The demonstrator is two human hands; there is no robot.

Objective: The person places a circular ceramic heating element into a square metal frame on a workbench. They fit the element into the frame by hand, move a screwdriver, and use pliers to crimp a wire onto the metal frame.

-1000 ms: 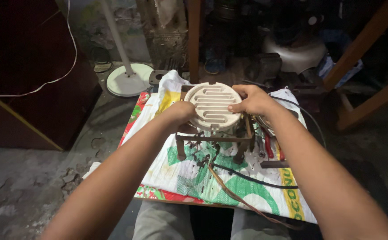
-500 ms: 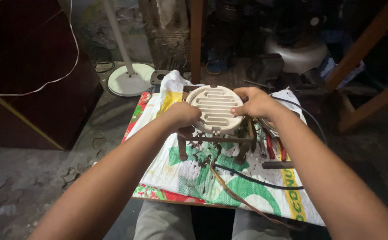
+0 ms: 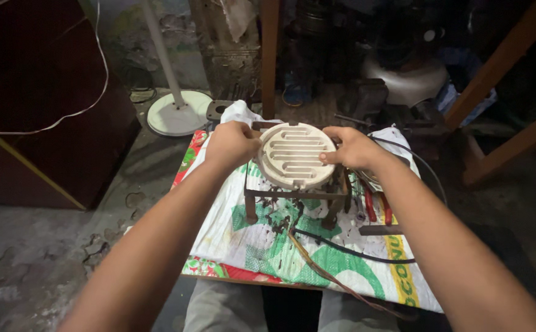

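On a small table covered with a printed woven sack (image 3: 262,246), a round white ceramic heater plate (image 3: 293,155) with zigzag grooves sits on top of a rusty metal stove frame (image 3: 292,200) with short legs. Left hand (image 3: 231,144) grips plate's left edge, fingers curled around the rim, knuckles up. Right hand (image 3: 352,147) grips right edge, thumb lying on the plate's top face near the grooves, other fingers wrapped under or behind the rim; cannot tell exactly how far under. Both hands closed on the plate, one each side. Plate looks about level, resting on or just at the frame top; cannot tell if fully seated.

Dark rust crumbs (image 3: 280,218) scattered on the sack below the frame. A black cable (image 3: 354,251) and a brown cord (image 3: 329,276) run across the sack toward the near edge. Red-handled pliers (image 3: 375,206) lie just right of the frame, partly under the right forearm. A white cloth (image 3: 234,110) bunched at table's far-left corner. On the floor beyond, a white round fan base (image 3: 179,114) with a pole. Dark cabinet (image 3: 34,92) on the left, white wire (image 3: 65,117) draped across it. Wooden beams (image 3: 501,123) on the right.
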